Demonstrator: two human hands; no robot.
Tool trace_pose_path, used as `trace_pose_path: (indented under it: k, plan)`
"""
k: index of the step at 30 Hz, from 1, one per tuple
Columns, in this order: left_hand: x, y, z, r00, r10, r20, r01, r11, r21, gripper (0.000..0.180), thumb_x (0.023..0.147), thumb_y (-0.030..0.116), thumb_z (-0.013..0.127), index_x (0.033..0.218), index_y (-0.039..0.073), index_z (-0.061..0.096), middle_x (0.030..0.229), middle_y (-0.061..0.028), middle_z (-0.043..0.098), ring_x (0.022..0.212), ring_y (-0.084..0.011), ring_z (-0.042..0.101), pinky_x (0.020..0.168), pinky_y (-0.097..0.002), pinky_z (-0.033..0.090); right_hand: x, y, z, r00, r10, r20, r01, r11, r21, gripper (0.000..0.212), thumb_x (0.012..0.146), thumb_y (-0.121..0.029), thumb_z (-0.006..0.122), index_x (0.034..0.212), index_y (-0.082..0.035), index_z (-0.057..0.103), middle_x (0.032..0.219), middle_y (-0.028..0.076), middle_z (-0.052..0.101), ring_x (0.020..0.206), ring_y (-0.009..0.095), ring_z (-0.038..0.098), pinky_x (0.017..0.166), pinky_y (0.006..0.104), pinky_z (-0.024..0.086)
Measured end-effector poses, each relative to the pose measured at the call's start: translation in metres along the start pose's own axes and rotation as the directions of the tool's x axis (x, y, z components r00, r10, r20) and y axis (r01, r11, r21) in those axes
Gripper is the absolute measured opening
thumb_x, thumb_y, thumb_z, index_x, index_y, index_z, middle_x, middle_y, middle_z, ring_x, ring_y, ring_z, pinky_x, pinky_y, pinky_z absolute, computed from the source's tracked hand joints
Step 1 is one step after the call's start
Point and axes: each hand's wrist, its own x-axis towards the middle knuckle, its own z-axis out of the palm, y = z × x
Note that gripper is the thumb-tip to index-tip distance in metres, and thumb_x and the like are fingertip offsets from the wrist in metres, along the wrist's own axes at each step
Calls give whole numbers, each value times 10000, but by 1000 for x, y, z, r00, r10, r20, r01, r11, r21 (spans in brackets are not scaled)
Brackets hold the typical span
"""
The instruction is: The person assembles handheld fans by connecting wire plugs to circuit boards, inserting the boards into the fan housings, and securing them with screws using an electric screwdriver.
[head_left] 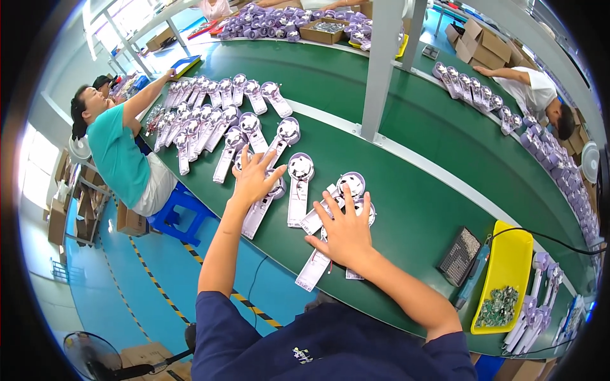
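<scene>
While hands point(255, 180) point(346, 235) splay over housings point(298, 202), tabletop point(413, 219) reaches the rail point(438, 171).

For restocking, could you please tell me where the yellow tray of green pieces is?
In the head view, the yellow tray lies on the green table, right of the right hand, between the teal tool and pale purple parts.

- one left hand point(255, 181) and one right hand point(348, 233);
- one purple-and-white casing point(297, 203) between the hands;
- over a dozen similar casings point(204, 130) beyond and left of the left hand;
- one yellow tray point(510, 254), one black gridded box point(452, 265), one teal screwdriver point(474, 272), right of the right hand;
- one blue stool point(181, 213) left of the left hand
</scene>
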Motion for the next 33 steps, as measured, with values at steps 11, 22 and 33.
trace_pose_path:
  k: [11,22,33]
  plan:
    - [-33,46,8,987,160,0,-160,987,-20,606,922,591,572,1399,217,573,1393,-142,528,1488,-398,202,1060,-751,170,-32,14,-21,999,13,51,-13,1000,0,680,863,-599,624,1370,-147,601,1476,101,488,1458,421,278,1111,733,170]
    - [-48,92,20,960,276,41,-275,961,-39,569,902,548,615,1373,230,606,1412,-131,522,1496,-417,170,1068,-776,108,-61,29,-34,997,52,-62,-44,990,132,689,816,-555,706,1352,-137,593,1478,112,480,1428,432,321,1105,721,200]
    - [-122,161,-10,786,618,27,-588,759,-281,680,817,315,772,1420,110,533,1514,-116,460,1463,-428,285,1171,-617,149,-167,40,-72,654,680,332,-718,419,556,455,883,-317,736,1210,-30,604,712,75,699,589,237,668,557,353,514]
